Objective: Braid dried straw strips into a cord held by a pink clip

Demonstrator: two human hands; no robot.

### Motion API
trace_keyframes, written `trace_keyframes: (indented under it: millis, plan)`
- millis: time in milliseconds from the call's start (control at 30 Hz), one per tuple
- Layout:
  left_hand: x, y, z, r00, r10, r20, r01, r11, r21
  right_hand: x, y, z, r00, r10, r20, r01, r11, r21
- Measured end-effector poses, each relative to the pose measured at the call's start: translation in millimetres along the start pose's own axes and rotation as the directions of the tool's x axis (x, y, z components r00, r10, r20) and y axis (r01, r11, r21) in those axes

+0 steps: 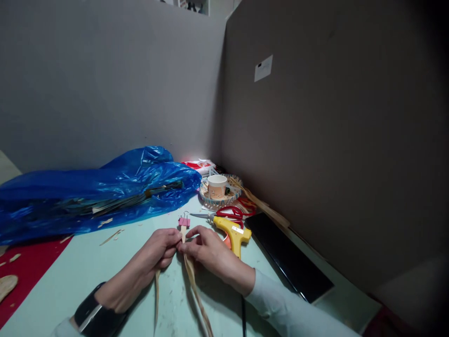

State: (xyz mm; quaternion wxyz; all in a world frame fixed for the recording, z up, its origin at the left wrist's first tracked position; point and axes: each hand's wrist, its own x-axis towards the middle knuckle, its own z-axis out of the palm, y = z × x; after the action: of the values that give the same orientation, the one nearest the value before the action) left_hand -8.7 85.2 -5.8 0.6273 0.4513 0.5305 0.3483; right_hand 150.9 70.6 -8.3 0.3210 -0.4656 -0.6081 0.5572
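Observation:
My left hand [154, 257] and my right hand [208, 250] meet at the middle of the pale green table [84, 271], both pinched on thin tan straw strips [194, 285]. The strips trail down toward me from between my fingers. A small pink binder clip [184, 221] clamps the far end of the strips just beyond my fingertips. A dark band sits on my left wrist. My right forearm wears a light sleeve.
A yellow glue gun [234, 234] lies right of my hands, red-handled scissors [231, 213] behind it. A paper cup [217, 186] stands in a woven tray [228, 196]. A blue plastic bag [94, 192] of strips fills the left. A black slab [287, 257] lies right; grey partitions enclose the corner.

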Motion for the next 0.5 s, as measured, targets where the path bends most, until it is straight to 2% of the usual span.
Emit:
trace_keyframes:
  millis: [133,267,367,500]
  plan:
    - [-1,-3,4.1,0.996,0.042,-0.078,-0.039,0.998,0.04,-3,-6,0,0.998,0.047,-0.039,-0.041,0.99,0.136]
    - [-4,-3,5.8,0.968,0.16,-0.192,-0.143,0.985,0.101,-9,-15,-1,0.997,0.073,-0.006,-0.068,0.951,0.301]
    - [-9,1,6.4,0.964,0.183,-0.194,-0.167,0.981,0.096,-8,-12,4,0.999,0.027,0.034,-0.037,0.942,0.334]
    - [-14,5,7.8,0.984,0.104,-0.144,-0.101,0.995,0.026,-5,-3,7,0.997,-0.035,0.07,0.011,0.947,0.321]
